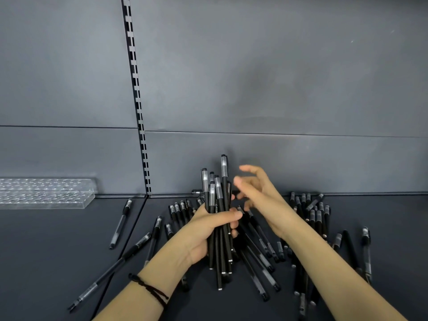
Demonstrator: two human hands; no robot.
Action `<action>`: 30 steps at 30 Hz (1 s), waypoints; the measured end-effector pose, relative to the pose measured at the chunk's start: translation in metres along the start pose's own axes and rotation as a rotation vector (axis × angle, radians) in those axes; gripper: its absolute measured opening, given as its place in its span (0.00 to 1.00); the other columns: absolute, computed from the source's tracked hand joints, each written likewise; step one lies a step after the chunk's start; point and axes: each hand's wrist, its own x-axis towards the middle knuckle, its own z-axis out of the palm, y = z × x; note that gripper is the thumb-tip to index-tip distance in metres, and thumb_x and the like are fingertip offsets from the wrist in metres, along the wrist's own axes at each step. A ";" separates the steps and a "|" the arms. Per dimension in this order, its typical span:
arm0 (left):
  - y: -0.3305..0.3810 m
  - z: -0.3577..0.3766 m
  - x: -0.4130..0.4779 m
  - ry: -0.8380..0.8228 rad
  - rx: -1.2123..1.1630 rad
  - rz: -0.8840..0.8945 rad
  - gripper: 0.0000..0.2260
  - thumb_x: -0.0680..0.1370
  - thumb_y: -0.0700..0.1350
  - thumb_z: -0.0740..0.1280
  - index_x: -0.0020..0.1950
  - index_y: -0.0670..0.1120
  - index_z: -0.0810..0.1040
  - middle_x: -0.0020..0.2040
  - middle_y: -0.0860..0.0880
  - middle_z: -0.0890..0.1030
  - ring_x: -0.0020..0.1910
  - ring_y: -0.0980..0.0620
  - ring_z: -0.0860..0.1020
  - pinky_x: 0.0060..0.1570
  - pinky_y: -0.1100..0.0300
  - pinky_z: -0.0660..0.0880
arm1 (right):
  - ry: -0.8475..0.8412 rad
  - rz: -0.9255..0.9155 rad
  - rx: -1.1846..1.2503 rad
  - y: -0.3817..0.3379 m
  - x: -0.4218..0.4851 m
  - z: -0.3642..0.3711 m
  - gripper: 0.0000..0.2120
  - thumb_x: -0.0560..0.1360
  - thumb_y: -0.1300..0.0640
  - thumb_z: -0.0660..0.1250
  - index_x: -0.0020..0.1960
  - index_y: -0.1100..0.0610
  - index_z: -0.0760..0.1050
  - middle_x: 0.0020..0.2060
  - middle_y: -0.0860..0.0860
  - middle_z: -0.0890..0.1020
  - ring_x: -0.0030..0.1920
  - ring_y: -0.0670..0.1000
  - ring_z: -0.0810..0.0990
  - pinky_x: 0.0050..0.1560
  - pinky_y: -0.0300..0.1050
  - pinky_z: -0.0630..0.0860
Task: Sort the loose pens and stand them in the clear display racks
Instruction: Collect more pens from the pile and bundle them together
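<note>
L hand (208, 228), cord bracelet (150, 290) at wrist, grips upright bundle of black pens (218, 200) mid-barrel; R hand (257, 195) spread, holding nothing, beside.
Pens prob. light, stiff, slick: squeeze mid-barrel. Loose pens (261, 258) scattered on shelf (46, 251); clear rack (46, 193) well apart, left.

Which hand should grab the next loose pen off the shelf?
Right. The right hand is free, fingers relaxed, just above the loose pens; the left hand grips the bundle.
</note>
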 end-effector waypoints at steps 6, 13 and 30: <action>0.004 0.005 -0.007 -0.069 0.119 0.161 0.18 0.68 0.39 0.73 0.57 0.43 0.76 0.32 0.50 0.74 0.31 0.53 0.73 0.36 0.60 0.74 | -0.057 -0.222 0.167 -0.019 0.000 0.001 0.19 0.77 0.37 0.52 0.67 0.32 0.62 0.62 0.44 0.77 0.55 0.45 0.80 0.53 0.43 0.78; 0.002 0.008 -0.016 -0.154 0.416 0.272 0.16 0.71 0.30 0.72 0.55 0.44 0.76 0.34 0.52 0.76 0.35 0.53 0.75 0.42 0.57 0.76 | -0.117 -0.357 0.218 -0.062 -0.008 0.015 0.18 0.79 0.42 0.49 0.63 0.39 0.73 0.60 0.48 0.81 0.56 0.53 0.82 0.56 0.57 0.74; -0.012 0.011 -0.027 -0.203 0.511 0.165 0.11 0.74 0.34 0.71 0.54 0.42 0.74 0.32 0.50 0.79 0.33 0.51 0.77 0.42 0.61 0.76 | -0.283 -0.333 -0.817 -0.055 -0.032 -0.010 0.18 0.83 0.44 0.49 0.65 0.37 0.74 0.64 0.38 0.73 0.66 0.39 0.67 0.70 0.45 0.62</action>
